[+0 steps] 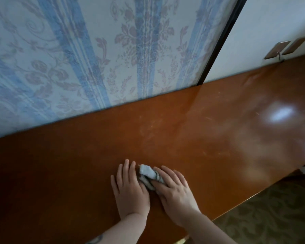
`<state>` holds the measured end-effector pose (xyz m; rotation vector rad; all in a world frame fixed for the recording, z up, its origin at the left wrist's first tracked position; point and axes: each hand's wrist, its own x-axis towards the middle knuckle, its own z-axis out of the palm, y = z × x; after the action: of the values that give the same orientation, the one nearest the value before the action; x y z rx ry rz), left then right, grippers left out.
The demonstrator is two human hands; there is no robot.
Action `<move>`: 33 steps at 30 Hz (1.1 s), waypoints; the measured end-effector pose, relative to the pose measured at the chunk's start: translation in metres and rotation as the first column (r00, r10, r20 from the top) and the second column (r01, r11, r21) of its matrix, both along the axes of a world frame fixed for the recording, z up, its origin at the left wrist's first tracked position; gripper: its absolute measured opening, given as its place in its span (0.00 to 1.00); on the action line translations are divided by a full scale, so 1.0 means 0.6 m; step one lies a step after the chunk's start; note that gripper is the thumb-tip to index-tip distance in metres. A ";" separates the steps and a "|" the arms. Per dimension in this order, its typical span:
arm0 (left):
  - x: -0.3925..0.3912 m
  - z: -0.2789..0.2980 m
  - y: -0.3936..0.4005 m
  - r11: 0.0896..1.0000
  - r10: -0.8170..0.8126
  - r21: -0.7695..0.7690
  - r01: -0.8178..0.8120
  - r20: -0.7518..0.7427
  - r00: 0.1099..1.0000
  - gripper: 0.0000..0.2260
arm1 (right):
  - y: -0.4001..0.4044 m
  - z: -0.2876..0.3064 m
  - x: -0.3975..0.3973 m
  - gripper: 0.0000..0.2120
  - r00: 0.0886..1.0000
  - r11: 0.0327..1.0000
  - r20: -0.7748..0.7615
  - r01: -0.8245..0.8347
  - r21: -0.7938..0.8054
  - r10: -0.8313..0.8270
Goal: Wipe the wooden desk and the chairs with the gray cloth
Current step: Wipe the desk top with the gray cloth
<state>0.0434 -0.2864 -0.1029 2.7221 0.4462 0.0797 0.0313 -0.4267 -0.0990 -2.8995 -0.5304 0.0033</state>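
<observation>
The wooden desk (192, 131) fills the lower part of the head view, its glossy brown top showing dusty smears. A small bunched gray cloth (148, 174) lies on it near the front edge. My left hand (128, 187) lies flat on the desk with straight fingers, its inner side touching the cloth's left edge. My right hand (173, 189) presses down on the cloth's right part with straight fingers. Part of the cloth is hidden under both hands. No chair is in view.
The desk stands against a wall with blue floral wallpaper (77, 59). A dark vertical strip (220, 41) divides it from a white wall (271, 32) bearing two brown plates (287, 47). Patterned carpet (271, 217) lies past the desk's front right edge.
</observation>
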 end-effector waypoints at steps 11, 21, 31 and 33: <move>0.033 -0.007 0.074 0.989 -0.137 0.053 0.136 0.030 0.990 0.21 | 0.073 0.010 -0.026 0.18 0.994 0.993 0.083 0.064 0.102 -0.073; 0.044 -0.004 0.068 0.997 -0.038 0.071 0.040 -0.021 0.999 0.20 | 0.022 0.012 0.036 0.19 0.896 0.892 0.024 0.437 0.112 -0.442; 0.044 -0.009 0.070 0.994 -0.045 0.102 0.047 -0.017 0.999 0.20 | 0.048 0.007 0.076 0.21 0.996 0.998 0.087 0.008 0.070 -0.014; 0.044 -0.007 0.069 0.994 -0.037 0.100 0.039 -0.027 0.999 0.20 | 0.031 0.004 0.091 0.20 0.962 0.955 0.035 0.263 0.139 -0.270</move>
<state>0.0698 -0.2448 -0.1070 2.8318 0.4080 0.0587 0.0857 -0.4081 -0.0966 -2.8212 -0.1365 -0.1438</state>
